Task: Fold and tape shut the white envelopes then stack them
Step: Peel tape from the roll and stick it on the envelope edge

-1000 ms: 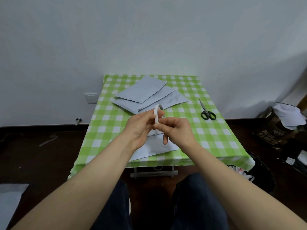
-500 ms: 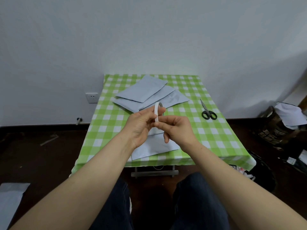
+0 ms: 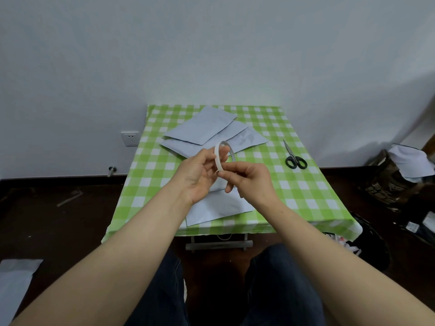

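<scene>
Left grip is closed on the tape roll, thumb and fingers pinching the thin white ring upright at its left rim. Right grip is also closed on it, thumb and forefinger nipping the ring's lower rim.

Change over the last second is small. Both grips stay in the same spot in the air and the ring has turned a little, so more of its opening shows. No strip is drawn out. It's too small to tell whether a loose end is lifted. My read: still hunting for the tape end, taping not started.

The near envelope lies flat directly under the grips, at the tabletop's near edge, untouched. Its upper part is hidden, so the flap state is unclear. The envelope pile, three overlapping and fanned, sits at the far side, well apart from the near one. Whether those are sealed I can't tell. The scissors lie to the right on the green check cloth, near enough for cutting once a strip is out.
</scene>
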Available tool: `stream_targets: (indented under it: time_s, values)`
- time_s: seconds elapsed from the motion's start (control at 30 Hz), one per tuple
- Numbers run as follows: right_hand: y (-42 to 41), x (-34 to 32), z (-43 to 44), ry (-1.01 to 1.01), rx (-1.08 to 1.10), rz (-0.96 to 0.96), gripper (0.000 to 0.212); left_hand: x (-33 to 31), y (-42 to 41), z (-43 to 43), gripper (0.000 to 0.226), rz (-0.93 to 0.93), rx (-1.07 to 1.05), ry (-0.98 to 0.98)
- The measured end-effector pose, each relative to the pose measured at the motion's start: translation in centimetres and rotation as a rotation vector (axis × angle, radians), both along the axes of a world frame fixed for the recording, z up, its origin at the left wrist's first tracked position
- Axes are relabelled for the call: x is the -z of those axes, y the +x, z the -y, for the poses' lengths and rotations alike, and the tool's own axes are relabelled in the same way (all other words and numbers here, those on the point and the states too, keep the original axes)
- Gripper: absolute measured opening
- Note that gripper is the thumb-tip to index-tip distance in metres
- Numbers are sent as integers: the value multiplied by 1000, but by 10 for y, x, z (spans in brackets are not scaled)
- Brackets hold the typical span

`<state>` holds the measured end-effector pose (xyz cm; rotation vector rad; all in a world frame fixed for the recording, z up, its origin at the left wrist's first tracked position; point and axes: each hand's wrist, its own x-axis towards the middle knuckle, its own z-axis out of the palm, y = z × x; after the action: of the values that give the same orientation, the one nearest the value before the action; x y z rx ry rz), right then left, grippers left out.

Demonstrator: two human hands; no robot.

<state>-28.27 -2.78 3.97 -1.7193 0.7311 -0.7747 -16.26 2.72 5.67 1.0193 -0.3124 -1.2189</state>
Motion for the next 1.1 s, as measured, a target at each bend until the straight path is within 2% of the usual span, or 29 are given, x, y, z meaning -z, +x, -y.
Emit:
stream_targets:
  time_s: [0.17,0.37,0.53,0.63,0.8,0.97,1.1]
  values:
    - [1,-3,1,62,20,38,11,5,-5,-3,27,43,-9,2]
    - [-1,8,3,-75,-12,-78,14,-1,3,-2,16,-89,-46,-14]
    - [1,6,-4,-38,-34,-46,17,-1,2,-3,20,-64,-24,-43]
    - [5,2,-3,38,-11,22,10,4,-2,-6,24,11,-34,-24]
    - [6,2,-2,67,-7,31,8,9,-5,-8,28,62,-62,-21]
    - [4,14,1,-52,-12,-104,13,6,2,-5,18,-37,-87,-17]
    - [5,15,-2,-53,-2,-56,15,6,0,-4,24,41,-81,-11]
